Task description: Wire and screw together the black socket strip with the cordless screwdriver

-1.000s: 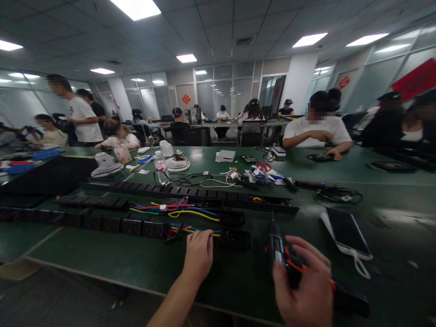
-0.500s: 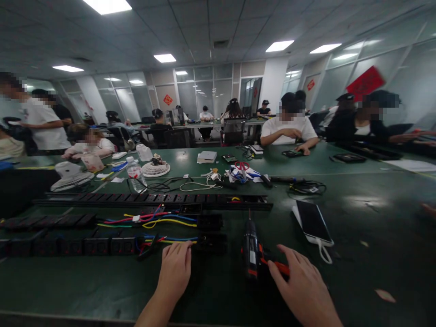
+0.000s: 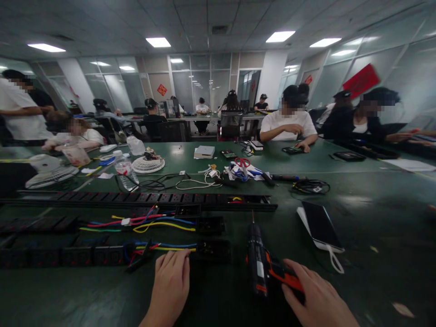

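Observation:
My right hand (image 3: pixel 315 290) is closed around the handle end of a black and orange cordless drill (image 3: pixel 259 268), thumb on the near side and fingers on the far side. The drill lies on the table, its thin bit pointing away from me. My left hand (image 3: pixel 172 281) has its fingers curled and pressed together at the near edge of the front black power strip (image 3: pixel 109 255), by its wires. What its fingertips hold, if anything, is hidden. Yellow, blue and red wires (image 3: pixel 170 247) run into the strip's open end housing (image 3: pixel 213 250).
Behind lie a second opened strip (image 3: pixel 209 225) and a long socket strip (image 3: pixel 163 198). A phone (image 3: pixel 322 225) with a white cable is at the right. Farther back are a water bottle (image 3: pixel 126 172), red scissors (image 3: pixel 242 162), cables and a white fan (image 3: pixel 148 164). People sit across the green table.
The view has shifted slightly, so the strips, drill and phone sit a little lower in the picture. Both hands keep nearly the same places beside the strip and drill.

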A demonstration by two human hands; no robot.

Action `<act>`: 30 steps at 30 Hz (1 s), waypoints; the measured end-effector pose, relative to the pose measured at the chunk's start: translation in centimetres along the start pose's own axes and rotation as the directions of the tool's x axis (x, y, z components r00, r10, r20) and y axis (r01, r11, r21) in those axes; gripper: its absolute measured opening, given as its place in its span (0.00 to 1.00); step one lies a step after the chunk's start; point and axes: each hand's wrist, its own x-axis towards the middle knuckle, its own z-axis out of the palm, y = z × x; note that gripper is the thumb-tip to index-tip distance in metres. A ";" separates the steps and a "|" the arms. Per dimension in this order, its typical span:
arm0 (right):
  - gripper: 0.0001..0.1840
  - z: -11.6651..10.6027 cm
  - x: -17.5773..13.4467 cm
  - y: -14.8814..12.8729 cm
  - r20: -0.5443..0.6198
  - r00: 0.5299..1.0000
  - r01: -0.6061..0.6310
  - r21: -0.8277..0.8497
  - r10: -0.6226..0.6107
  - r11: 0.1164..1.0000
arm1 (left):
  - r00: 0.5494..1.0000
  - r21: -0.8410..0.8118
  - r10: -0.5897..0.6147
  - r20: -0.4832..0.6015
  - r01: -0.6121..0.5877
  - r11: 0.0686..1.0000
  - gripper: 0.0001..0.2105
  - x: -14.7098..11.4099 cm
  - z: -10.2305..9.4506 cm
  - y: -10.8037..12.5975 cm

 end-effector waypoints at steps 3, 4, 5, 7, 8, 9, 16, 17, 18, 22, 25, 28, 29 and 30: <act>0.28 0.5 0.4 0.5 0.090 0.996 0.013 -0.041 -0.009 0.999 | 1.000 -0.008 -0.013 -0.007 0.013 1.000 0.11 0.2 -0.2 0.3; 0.30 0.6 0.6 0.5 0.127 0.992 0.006 -0.049 0.001 0.999 | 1.000 -0.012 -0.017 -0.005 0.017 1.000 0.11 0.2 -0.2 0.4; 0.32 0.6 0.8 0.4 0.165 0.986 -0.003 -0.060 0.012 0.998 | 1.000 -0.017 -0.022 -0.002 0.022 1.000 0.12 0.3 -0.3 0.5; 0.34 0.4 1.3 -0.1 0.230 0.973 -0.005 -0.093 0.027 0.996 | 0.999 -0.037 -0.029 0.016 0.030 0.999 0.12 0.4 -0.2 0.5; 0.35 0.3 1.5 -0.5 0.248 0.968 0.002 -0.115 0.026 0.993 | 0.999 -0.048 -0.032 0.022 0.033 0.998 0.12 0.5 -0.2 0.5; 0.35 0.1 1.7 -0.9 0.259 0.966 0.014 -0.139 0.023 0.990 | 0.999 -0.059 -0.035 0.026 0.036 0.998 0.12 0.5 -0.2 0.5; 0.31 0.0 2.3 -3.9 0.275 0.961 0.035 -0.251 0.036 0.967 | 0.994 -0.085 -0.067 0.083 0.074 0.994 0.12 0.8 -0.7 0.7; 0.30 0.0 2.4 -4.1 0.286 0.958 0.039 -0.255 0.037 0.966 | 0.993 -0.085 -0.065 0.099 0.073 0.994 0.12 0.8 -0.8 0.8; 0.29 0.0 2.6 -4.3 0.298 0.954 0.038 -0.261 0.043 0.965 | 0.992 -0.081 -0.062 0.110 0.071 0.994 0.11 0.8 -0.9 0.9; 0.22 0.1 3.3 -4.7 0.365 0.928 0.037 -0.274 0.069 0.961 | 0.987 -0.091 -0.074 0.142 0.087 0.992 0.11 0.9 -1.0 1.0; 0.17 0.1 3.8 -4.8 0.396 0.914 0.020 -0.276 0.095 0.961 | 0.987 -0.103 -0.074 0.144 0.089 0.991 0.11 0.9 -1.1 1.0; 0.14 0.1 4.1 -4.8 0.399 0.910 0.002 -0.267 0.109 0.964 | 0.988 -0.115 -0.069 0.139 0.086 0.990 0.11 0.9 -1.2 1.0; 0.14 0.1 4.2 -4.8 0.395 0.912 -0.004 -0.263 0.112 0.965 | 0.988 -0.119 -0.070 0.137 0.086 0.989 0.11 0.9 -1.3 1.0; 0.14 0.0 4.2 -4.7 0.387 0.915 -0.011 -0.260 0.114 0.966 | 0.989 -0.125 -0.070 0.134 0.087 0.988 0.11 0.9 -1.4 1.0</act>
